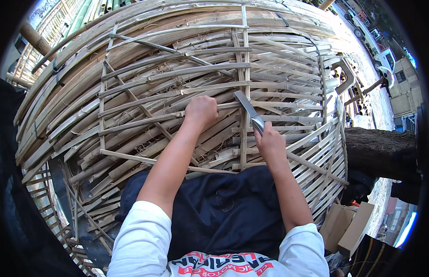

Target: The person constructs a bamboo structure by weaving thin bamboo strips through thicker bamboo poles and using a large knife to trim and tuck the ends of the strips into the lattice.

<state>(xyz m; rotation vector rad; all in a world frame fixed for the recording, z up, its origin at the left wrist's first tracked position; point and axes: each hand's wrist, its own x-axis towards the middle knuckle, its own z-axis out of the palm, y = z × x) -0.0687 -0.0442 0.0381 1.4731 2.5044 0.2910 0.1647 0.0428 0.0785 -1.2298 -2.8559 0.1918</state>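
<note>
A long bamboo slat runs crosswise in a lattice of split bamboo, and my left hand is closed around it just left of an upright strip. My right hand grips a knife with a straight, flat, grey blade and a shiny metal handle. Its blade points up and to the left, in front of the upright strip where the slats cross it. Whether the blade touches the bamboo, I cannot tell. Dark cloth covers my lap below the lattice.
Under the lattice lies a thick pile of split bamboo. Slatted bamboo panels curve along the right side. A dark log juts in at the right, above a cardboard box. Farther back stands a white truck.
</note>
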